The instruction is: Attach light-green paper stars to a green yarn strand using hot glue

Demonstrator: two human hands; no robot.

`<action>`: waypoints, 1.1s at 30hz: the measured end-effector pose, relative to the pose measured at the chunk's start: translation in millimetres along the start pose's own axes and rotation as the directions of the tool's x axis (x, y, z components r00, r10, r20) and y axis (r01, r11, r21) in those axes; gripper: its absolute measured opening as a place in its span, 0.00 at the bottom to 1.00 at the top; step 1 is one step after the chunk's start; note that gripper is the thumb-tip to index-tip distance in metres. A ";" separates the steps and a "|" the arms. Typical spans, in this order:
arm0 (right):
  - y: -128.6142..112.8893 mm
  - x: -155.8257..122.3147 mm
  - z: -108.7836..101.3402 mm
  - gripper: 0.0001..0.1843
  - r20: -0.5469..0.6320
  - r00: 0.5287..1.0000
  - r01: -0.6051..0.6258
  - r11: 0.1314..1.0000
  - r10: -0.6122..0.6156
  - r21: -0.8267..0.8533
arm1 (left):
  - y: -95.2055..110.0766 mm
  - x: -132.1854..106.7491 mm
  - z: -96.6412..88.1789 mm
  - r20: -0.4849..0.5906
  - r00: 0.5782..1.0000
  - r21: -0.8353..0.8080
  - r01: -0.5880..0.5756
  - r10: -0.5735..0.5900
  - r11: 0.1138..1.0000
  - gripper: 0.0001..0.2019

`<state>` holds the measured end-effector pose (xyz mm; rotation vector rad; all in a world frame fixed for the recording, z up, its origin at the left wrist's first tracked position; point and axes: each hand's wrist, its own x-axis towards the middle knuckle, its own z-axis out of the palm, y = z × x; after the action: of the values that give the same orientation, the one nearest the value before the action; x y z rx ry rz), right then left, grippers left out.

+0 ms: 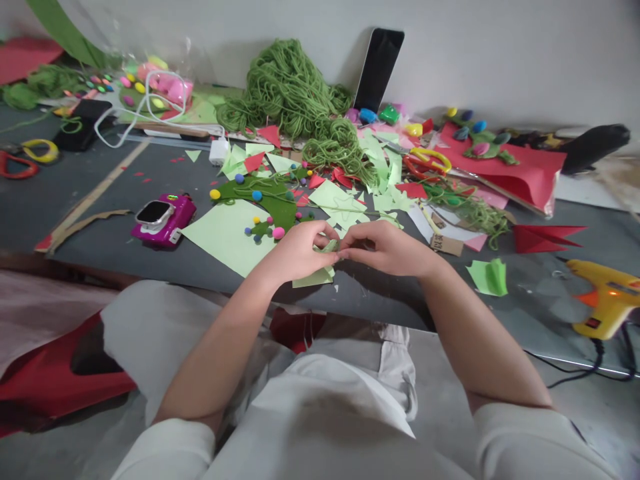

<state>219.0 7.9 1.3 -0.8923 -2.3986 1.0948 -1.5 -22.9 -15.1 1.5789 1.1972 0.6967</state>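
Observation:
Near the table's front edge, my left hand is closed around a small piece of light green paper. My right hand meets it from the other side, thumb and forefinger pinched at the edge of the same piece. Fingers cover most of the paper, so its shape is hard to make out. Just left of my hands lies a larger light green sheet. Dark green felt decorated with coloured pom-poms rests across the sheet's far part. Beyond my fingers is a pale green piece with a drawn outline.
A heap of green yarn stands at the back beside a propped phone. Paper scraps and orange-yellow scissors lie beyond my hands. A yellow glue gun, its light lit, sits far right. A purple device is at left.

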 end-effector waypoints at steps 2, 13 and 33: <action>-0.5 -0.1 0.4 0.09 -0.026 1.000 -0.001 1.000 0.001 0.008 | -1.8 1.0 0.2 -0.001 1.000 -0.032 -0.001 0.001 0.999 0.15; -5.0 -0.2 5.7 0.06 -0.280 0.957 0.050 0.996 -0.067 -0.069 | -5.6 8.4 5.3 -0.280 0.960 -0.157 -0.014 -0.031 0.988 0.15; -6.9 1.7 3.8 0.14 -0.270 0.944 -0.127 0.966 0.187 0.228 | 3.1 8.1 7.1 -0.311 0.950 -0.409 -0.138 0.004 0.902 0.15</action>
<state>213.0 3.6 4.3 -1.1020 -1.9632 1.1566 8.6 -18.0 -15.6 1.1764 1.1088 1.1986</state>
